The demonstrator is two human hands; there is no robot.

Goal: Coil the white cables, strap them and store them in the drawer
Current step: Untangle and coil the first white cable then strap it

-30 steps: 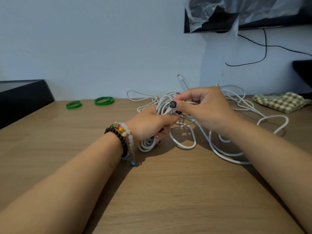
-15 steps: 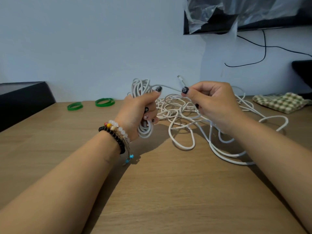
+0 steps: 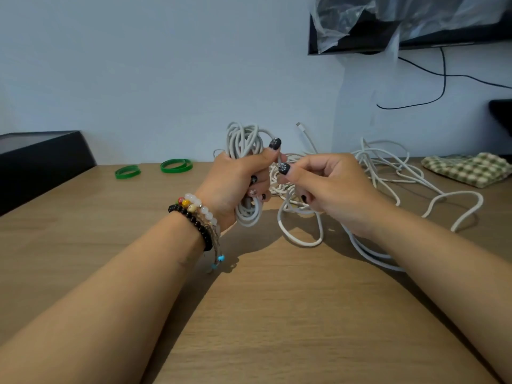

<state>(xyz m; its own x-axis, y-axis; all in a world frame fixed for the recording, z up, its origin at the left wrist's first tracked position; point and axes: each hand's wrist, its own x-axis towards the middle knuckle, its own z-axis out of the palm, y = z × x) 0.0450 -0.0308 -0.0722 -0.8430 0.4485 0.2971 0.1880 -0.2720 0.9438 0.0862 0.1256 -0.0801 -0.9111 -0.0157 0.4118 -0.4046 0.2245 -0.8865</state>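
White coil: bundle of white cable loops (image 3: 245, 151), held upright in the left fist, top loops sticking out above the hand, bottom loops hanging below it just over the wooden table (image 3: 277, 314)
Left hand: left hand (image 3: 235, 181) fingers curled tight round the middle of the coil, thumb up along its right side, dark nail polish; bead bracelets (image 3: 195, 214) on the wrist
Right hand: right hand (image 3: 327, 187) just right of the left, nearly touching; thumb and index pinch a strand of white cable that runs over to the coil, other fingers curled in
Coil vs hands: coil inside the left grip, left of the right hand; the pinched strand bridges the small gap between the two thumbs
Loose cable: tangled white cable (image 3: 388, 173) lies on the table behind and right of the right hand, loops spreading to the far right, one loop passing under the right wrist; a connector end (image 3: 299, 125) pokes up behind the hands
Straps: two green bands (image 3: 153, 169) flat on the table, far left of the coil, near the wall, well apart from both hands
Left edge: black box (image 3: 41, 159) on the table, apart from everything
Right edge: checked cloth (image 3: 468, 169) on the table by the wall, near the outer cable loops
Wall: black wire (image 3: 440, 87) hangs below a dark screen (image 3: 368, 37) draped with clear plastic
Drawer: can't tell where
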